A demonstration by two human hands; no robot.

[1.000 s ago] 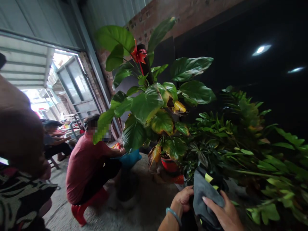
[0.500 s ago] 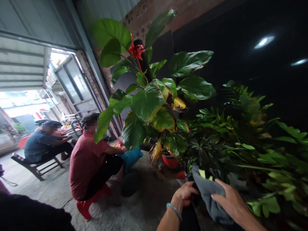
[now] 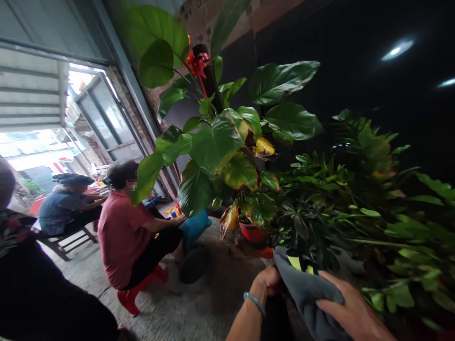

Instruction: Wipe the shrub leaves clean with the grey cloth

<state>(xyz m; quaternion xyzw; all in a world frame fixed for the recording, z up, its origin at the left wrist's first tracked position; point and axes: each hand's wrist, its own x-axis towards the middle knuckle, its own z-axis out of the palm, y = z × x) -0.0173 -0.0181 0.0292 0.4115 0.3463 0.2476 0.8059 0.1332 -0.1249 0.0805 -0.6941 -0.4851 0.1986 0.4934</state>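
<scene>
The right hand (image 3: 350,303), nearly closed, pinches the grey cloth (image 3: 302,290) at near right, while the left hand (image 3: 268,280) curls at its left edge, grip indeterminate.

You wear a smooth, rounded bangle (image 3: 254,303), pale blue-green with a soft sheen, a slim plain band around your left wrist. Above the bangle, your left hand (image 3: 268,280) is bare, and below it so is your forearm (image 3: 245,327), as far as it shows. To the bangle's right, your right hand (image 3: 344,303) is bare too. Nearer the bangle, black cloth (image 3: 276,319), apparently your trouser leg, is too dark to show seams
</scene>
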